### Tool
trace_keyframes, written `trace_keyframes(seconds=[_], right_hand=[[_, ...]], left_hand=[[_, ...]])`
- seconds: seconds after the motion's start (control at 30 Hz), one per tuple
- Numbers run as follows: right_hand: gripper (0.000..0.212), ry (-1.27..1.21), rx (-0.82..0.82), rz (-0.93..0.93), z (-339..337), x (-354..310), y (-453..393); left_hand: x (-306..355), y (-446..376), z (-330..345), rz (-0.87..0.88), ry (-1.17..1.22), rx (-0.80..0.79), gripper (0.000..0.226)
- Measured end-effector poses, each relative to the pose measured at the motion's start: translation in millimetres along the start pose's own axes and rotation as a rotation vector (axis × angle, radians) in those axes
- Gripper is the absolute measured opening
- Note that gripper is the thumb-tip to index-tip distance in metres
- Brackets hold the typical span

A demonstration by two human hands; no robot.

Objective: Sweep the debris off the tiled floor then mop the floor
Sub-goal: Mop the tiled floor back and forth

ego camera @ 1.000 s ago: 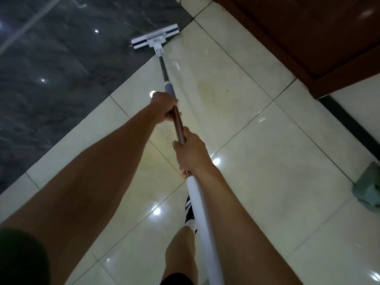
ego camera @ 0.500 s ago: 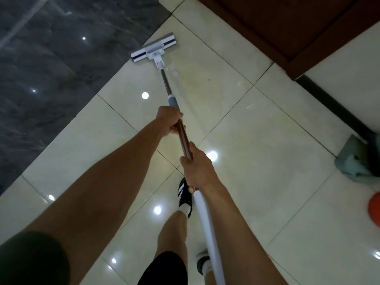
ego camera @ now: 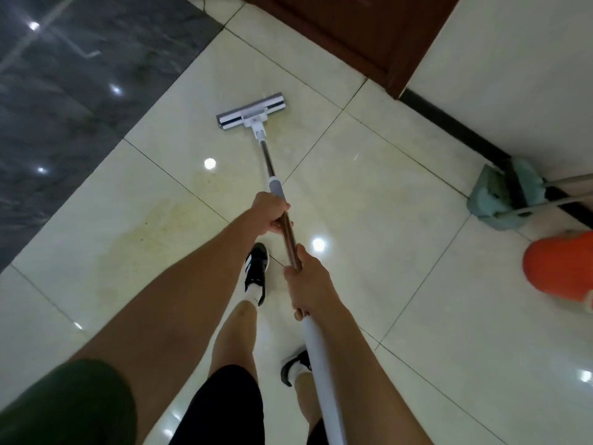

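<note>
A flat mop lies with its white and grey head (ego camera: 251,114) on the cream tiled floor (ego camera: 369,200), ahead of me. Its pole (ego camera: 269,165) runs back toward me, brown in the middle and white near my body. My left hand (ego camera: 268,213) grips the pole just below the grey collar. My right hand (ego camera: 306,281) grips it lower down, where the brown part meets the white part. A faint yellowish wet patch (ego camera: 138,232) shows on the tiles at the left.
Dark grey marble flooring (ego camera: 70,91) borders the tiles at the left. A brown wooden door (ego camera: 362,30) stands at the top. A teal dustpan and broom (ego camera: 503,197) lean against the white wall at right, beside an orange object (ego camera: 558,264). My black shoes (ego camera: 255,271) stand under the pole.
The mop head has been pulled back from the edge of the dark marble onto the cream tiles, toward me. The view has shifted, bringing the dustpan and orange object into sight.
</note>
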State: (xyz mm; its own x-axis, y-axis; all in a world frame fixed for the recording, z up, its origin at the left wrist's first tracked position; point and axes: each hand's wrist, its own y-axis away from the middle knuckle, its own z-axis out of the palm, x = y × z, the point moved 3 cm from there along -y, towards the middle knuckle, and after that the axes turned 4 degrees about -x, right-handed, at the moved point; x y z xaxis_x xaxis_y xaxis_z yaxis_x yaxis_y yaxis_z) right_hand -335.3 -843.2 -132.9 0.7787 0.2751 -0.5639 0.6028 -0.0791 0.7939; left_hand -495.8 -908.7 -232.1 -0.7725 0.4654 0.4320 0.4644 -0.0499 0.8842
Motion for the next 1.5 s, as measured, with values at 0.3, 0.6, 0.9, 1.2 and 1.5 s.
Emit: trace_keyframes(seconds=[0.3,0.6,0.9,1.2,1.5], right_hand=[[0.027,0.047,0.012,0.022,-17.5,57.2,59.0],[0.037,0.109,0.002,0.037,-53.8,16.7,16.1],[0.039,0.139,0.008,-0.039,-80.3,-107.0,-110.7],[0.057,0.183,0.001,-0.034,-126.6,-271.5,-271.5],[0.047,0.188,-0.022,-0.027,-166.2,-393.5,-408.0]], left_hand=[[-47.7,40.4,58.1,-0.022,0.009,-0.003,0.019],[0.0,6.2,49.9,-0.005,0.070,0.031,0.021],[129.6,-91.1,-28.2,0.001,0.139,0.068,0.024],[302.1,-213.3,-121.8,0.014,0.203,0.103,0.018],[435.8,-300.0,-186.2,0.105,0.200,0.195,0.026]])
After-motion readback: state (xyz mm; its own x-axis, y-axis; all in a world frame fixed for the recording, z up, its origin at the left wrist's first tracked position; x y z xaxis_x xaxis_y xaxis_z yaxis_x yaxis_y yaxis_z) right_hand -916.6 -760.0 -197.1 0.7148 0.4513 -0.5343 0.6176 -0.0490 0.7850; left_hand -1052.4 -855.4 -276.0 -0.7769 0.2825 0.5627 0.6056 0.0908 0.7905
